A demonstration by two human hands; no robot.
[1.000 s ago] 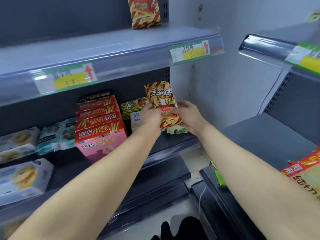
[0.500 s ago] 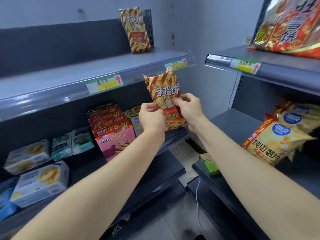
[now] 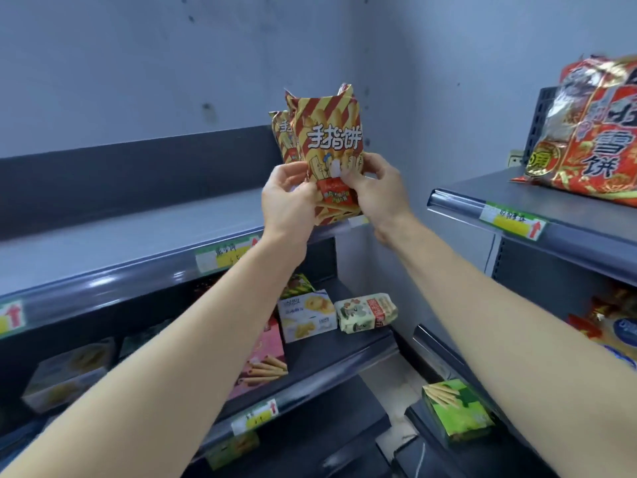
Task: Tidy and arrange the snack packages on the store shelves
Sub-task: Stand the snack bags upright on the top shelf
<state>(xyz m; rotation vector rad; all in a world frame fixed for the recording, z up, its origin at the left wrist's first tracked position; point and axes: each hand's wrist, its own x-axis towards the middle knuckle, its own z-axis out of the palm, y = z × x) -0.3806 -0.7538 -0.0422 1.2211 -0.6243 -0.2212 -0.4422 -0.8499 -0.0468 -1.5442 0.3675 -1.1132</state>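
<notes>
— What's on the big shelving on the left?

— The top shelf (image 3: 131, 243) is bare along most of its length. At its far right end a striped red-and-yellow snack bag (image 3: 282, 139) stands upright against the back panel. The middle shelf (image 3: 344, 343) below holds boxes: a pink box (image 3: 265, 360) printed with rolled wafers, a white-and-yellow box (image 3: 306, 319) just right of it, then a pale wrapped pack (image 3: 367, 312) lying on its side at the right end. Further left are paler boxes, too blurred for me to read.

— And the unit on the right?

— A large red rice-cracker bag (image 3: 586, 132) lies on its upper shelf (image 3: 482, 191). Lower down, near us, a green box (image 3: 458, 412) showing biscuit sticks sits tilted on a low ledge. At the far right edge there are more bags, only partly in view.

— Where's the pack being handled?

— Up at the right end of the top shelf, just in front of the standing bag and overlapping it. It's a second striped bag (image 3: 331, 146), same print, upright, its bottom edge about level with the shelf lip; I can't tell whether it touches.

— How is it held?

— Both hands pinch its lower half. The left hand (image 3: 286, 198) has its fingers closed narrowly on the left edge; the right hand (image 3: 375, 191) clasps the right edge, thumb pressed across the front.
</notes>
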